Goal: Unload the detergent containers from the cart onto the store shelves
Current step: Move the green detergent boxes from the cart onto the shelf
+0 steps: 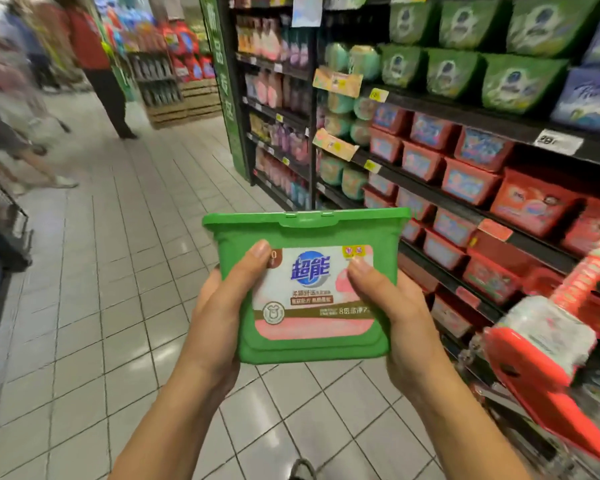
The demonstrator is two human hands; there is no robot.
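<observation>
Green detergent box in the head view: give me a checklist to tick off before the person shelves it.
1. Grip secure: ok; the left hand and right hand hold the green detergent box at its sides, thumbs on the label.
2. Lid closed: ok; the lid sits flush.
3. Matching stock found: ok; green boxes fill the upper shelves on the right.
4. Free slot there: cannot tell; the visible rows look full.
5. Box lined up with shelf: not ok; it is held over the tiled floor, shelves off to the right.
6. Cart clear of the reach: cannot tell; its red handle is at lower right, blurred.
</observation>
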